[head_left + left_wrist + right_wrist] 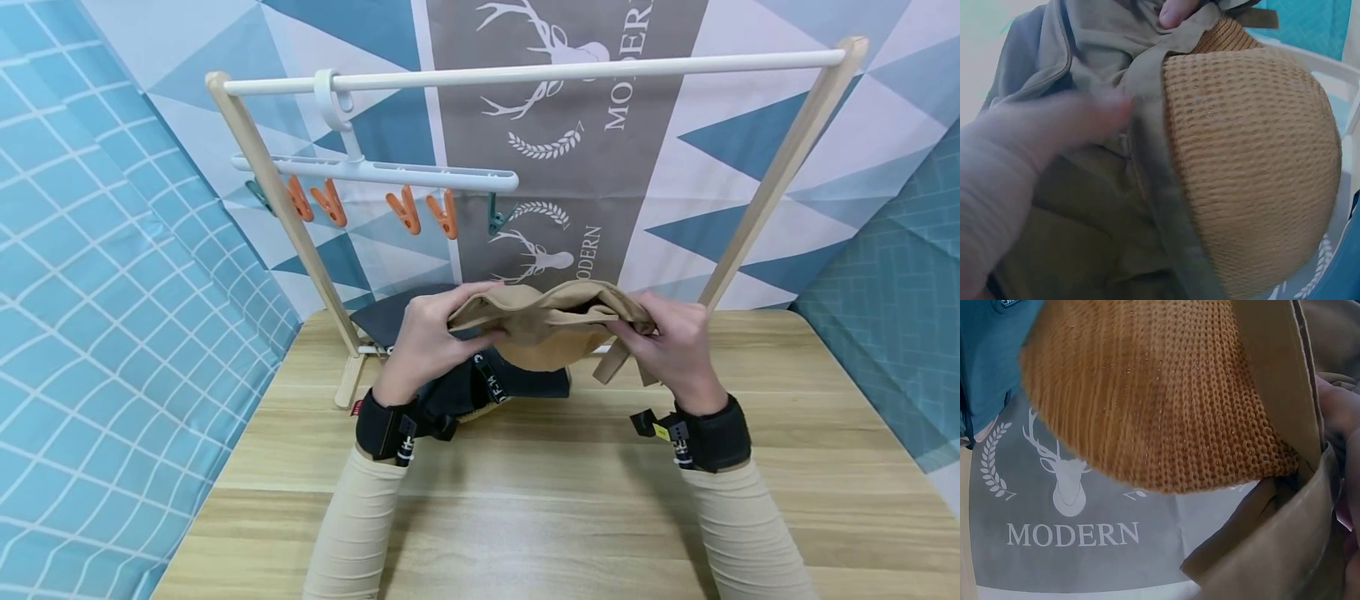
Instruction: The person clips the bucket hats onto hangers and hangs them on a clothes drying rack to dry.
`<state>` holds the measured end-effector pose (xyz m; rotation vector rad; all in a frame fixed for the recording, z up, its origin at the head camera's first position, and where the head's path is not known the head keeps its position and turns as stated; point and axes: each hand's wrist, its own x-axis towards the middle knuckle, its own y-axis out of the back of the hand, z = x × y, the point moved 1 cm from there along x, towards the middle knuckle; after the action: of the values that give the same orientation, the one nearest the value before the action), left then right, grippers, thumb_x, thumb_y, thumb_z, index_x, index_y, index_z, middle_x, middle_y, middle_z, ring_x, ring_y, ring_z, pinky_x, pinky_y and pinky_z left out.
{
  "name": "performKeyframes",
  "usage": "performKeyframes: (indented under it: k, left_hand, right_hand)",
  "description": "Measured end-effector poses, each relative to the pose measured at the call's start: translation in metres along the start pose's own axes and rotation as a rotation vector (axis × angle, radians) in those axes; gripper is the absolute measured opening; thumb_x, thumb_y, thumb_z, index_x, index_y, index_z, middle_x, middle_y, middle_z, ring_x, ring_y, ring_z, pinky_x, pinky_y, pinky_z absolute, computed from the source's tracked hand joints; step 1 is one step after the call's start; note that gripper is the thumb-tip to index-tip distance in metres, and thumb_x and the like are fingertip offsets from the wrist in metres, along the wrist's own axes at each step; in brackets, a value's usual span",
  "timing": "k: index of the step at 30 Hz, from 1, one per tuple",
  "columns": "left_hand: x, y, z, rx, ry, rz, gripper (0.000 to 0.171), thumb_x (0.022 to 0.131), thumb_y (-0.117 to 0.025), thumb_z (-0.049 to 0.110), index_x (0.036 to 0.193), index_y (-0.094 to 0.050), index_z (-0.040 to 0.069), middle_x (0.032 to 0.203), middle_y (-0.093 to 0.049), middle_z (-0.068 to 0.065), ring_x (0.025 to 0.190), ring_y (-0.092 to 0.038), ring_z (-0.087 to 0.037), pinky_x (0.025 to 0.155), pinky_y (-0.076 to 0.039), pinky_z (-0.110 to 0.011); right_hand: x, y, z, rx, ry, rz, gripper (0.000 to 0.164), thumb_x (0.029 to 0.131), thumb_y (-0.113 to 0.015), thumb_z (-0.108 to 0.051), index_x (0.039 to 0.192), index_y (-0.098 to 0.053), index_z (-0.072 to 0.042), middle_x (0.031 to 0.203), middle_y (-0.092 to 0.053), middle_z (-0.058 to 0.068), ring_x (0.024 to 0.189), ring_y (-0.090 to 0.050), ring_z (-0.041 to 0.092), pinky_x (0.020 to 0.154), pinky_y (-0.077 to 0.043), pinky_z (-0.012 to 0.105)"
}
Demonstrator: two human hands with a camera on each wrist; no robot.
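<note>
A tan sun hat (551, 337) with a cloth brim and a knitted crown is held up above the table, its crown facing away and down. My left hand (438, 333) pinches the left side of the brim between thumb and fingers. On the opposite side, my right hand (678, 346) grips the brim, with a tan strap (613, 362) hanging near it. The left wrist view shows the knitted crown (1250, 156) and the folded brim; the same ribbed crown (1147, 394) fills the top of the right wrist view. Behind the left hand lies a dark cloth item (525, 379) with a lettered strap.
A wooden rack with a white bar (570, 72) spans the back of the table (540, 517). From its left part hangs a pale blue hanger (375, 171) with several orange clips (405, 210) and green clips (495, 215). Patterned cloth covers the walls behind.
</note>
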<state>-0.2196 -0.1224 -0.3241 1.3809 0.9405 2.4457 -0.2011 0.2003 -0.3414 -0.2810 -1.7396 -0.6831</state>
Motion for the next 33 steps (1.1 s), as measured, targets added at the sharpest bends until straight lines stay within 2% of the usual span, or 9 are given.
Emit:
performKeyframes:
  k: [4, 10, 12, 15, 18, 22, 28, 31, 33]
  left_hand:
    - [0.0, -0.005, 0.002, 0.049, 0.027, 0.004, 0.034, 0.088, -0.098, 0.014, 0.117, -0.083, 0.005, 0.107, -0.087, -0.013, 0.097, -0.085, -0.028, 0.086, -0.066, -0.045]
    - [0.0, -0.006, 0.003, 0.092, -0.017, 0.072, 0.024, 0.089, -0.096, 0.01, 0.107, -0.083, 0.005, 0.101, -0.086, -0.012, 0.093, -0.084, -0.029, 0.08, -0.065, -0.046]
    - [0.0, -0.005, 0.002, 0.094, -0.028, 0.099, 0.023, 0.088, -0.096, 0.008, 0.107, -0.083, 0.005, 0.102, -0.086, -0.013, 0.094, -0.084, -0.029, 0.082, -0.065, -0.047]
    - [0.0, -0.003, 0.0, 0.088, -0.041, 0.135, 0.021, 0.089, -0.095, 0.006, 0.105, -0.083, 0.004, 0.101, -0.085, -0.014, 0.094, -0.083, -0.03, 0.083, -0.066, -0.047]
    - [0.0, 0.0, -0.002, 0.08, -0.064, 0.178, 0.018, 0.09, -0.093, 0.004, 0.104, -0.082, 0.003, 0.099, -0.084, -0.016, 0.092, -0.082, -0.031, 0.085, -0.065, -0.048]
    - [0.0, 0.002, -0.005, 0.041, -0.095, 0.243, 0.014, 0.093, -0.089, -0.001, 0.104, -0.081, 0.001, 0.098, -0.082, -0.018, 0.092, -0.08, -0.033, 0.088, -0.063, -0.044]
    - [0.0, 0.004, -0.01, -0.001, -0.125, 0.343, 0.012, 0.096, -0.083, -0.006, 0.106, -0.083, 0.001, 0.1, -0.082, -0.02, 0.095, -0.078, -0.035, 0.102, -0.061, -0.042]
    - [-0.001, 0.004, -0.011, 0.015, -0.139, 0.373, 0.008, 0.099, -0.081, -0.003, 0.105, -0.083, 0.001, 0.102, -0.082, -0.02, 0.097, -0.078, -0.035, 0.108, -0.061, -0.046]
    - [-0.001, 0.005, -0.01, 0.028, -0.146, 0.382, 0.004, 0.101, -0.08, -0.001, 0.104, -0.082, 0.0, 0.103, -0.082, -0.02, 0.098, -0.078, -0.035, 0.109, -0.061, -0.046]
  right_hand:
    - [0.001, -0.001, 0.0, 0.011, -0.003, 0.003, 0.061, 0.114, -0.064, -0.051, 0.087, -0.075, 0.003, 0.068, -0.074, 0.014, 0.05, -0.06, 0.026, 0.054, -0.042, 0.034]
    - [0.002, 0.0, -0.002, 0.039, -0.036, -0.007, 0.059, 0.111, -0.069, -0.053, 0.091, -0.078, 0.003, 0.071, -0.076, 0.015, 0.053, -0.063, 0.023, 0.057, -0.042, 0.028]
    - [0.003, 0.001, -0.003, 0.054, -0.057, -0.025, 0.06, 0.108, -0.072, -0.055, 0.096, -0.08, 0.003, 0.076, -0.079, 0.016, 0.059, -0.068, 0.012, 0.061, -0.044, 0.022]
    - [0.004, 0.004, -0.002, 0.13, -0.108, -0.066, 0.067, 0.1, -0.079, -0.061, 0.11, -0.08, 0.005, 0.093, -0.085, 0.017, 0.085, -0.075, -0.008, 0.075, -0.051, 0.009]
    - [0.004, 0.009, 0.002, 0.245, -0.187, -0.099, 0.082, 0.092, -0.085, -0.066, 0.128, -0.076, 0.008, 0.119, -0.088, 0.002, 0.113, -0.074, -0.016, 0.095, -0.056, 0.007]
    - [0.003, 0.016, 0.01, 0.398, -0.308, -0.074, 0.095, 0.091, -0.084, -0.072, 0.144, -0.069, 0.006, 0.137, -0.081, -0.016, 0.127, -0.076, -0.004, 0.107, -0.057, 0.014]
    - [-0.002, 0.02, 0.019, 0.497, -0.561, -0.039, 0.079, 0.104, -0.068, -0.073, 0.154, -0.067, -0.013, 0.139, -0.081, -0.008, 0.131, -0.076, 0.004, 0.111, -0.055, 0.018]
    - [-0.002, 0.02, 0.02, 0.461, -0.71, -0.097, 0.064, 0.112, -0.054, -0.069, 0.158, -0.065, -0.026, 0.146, -0.078, 0.003, 0.133, -0.073, 0.003, 0.113, -0.055, 0.022]
    - [-0.001, 0.02, 0.019, 0.437, -0.801, -0.156, 0.06, 0.115, -0.046, -0.065, 0.16, -0.062, -0.028, 0.152, -0.073, 0.011, 0.135, -0.071, 0.003, 0.113, -0.055, 0.023]
